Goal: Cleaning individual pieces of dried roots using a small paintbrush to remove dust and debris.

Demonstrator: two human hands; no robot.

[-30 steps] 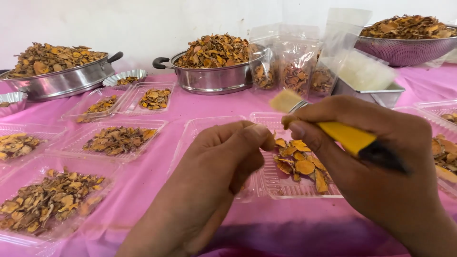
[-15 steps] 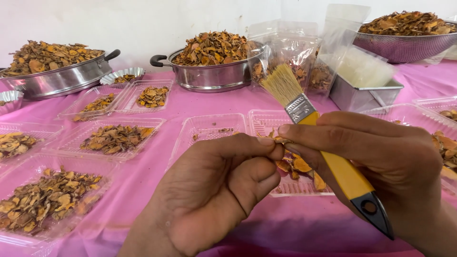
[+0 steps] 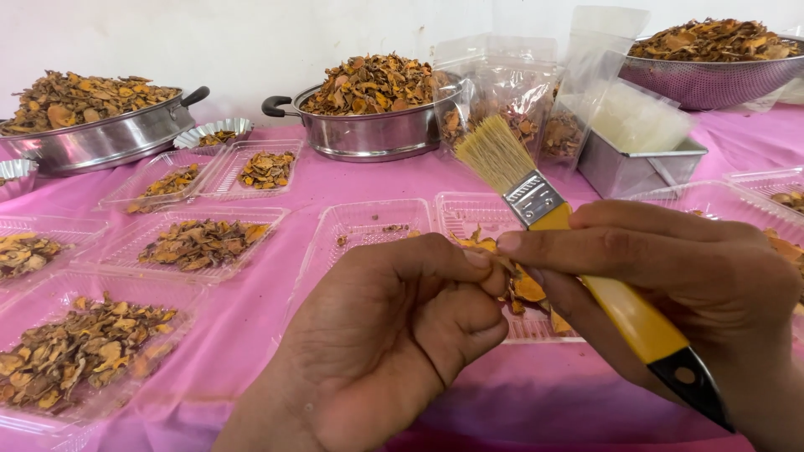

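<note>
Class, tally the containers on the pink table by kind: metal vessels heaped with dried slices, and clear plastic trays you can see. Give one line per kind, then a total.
Metal vessels heaped with dried slices: 3 (pan, pot, colander)
Clear plastic trays, some cut off by the frame or partly hidden by hands: 10 (for example)
Total: 13

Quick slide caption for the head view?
Right hand holds a yellow-handled brush; left hand pinches a dried slice above a clear tray.

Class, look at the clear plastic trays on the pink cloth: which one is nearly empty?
The clear tray just beyond the left hand: it holds only a few crumbs, while the other trays carry heaps of dried slices.
</note>
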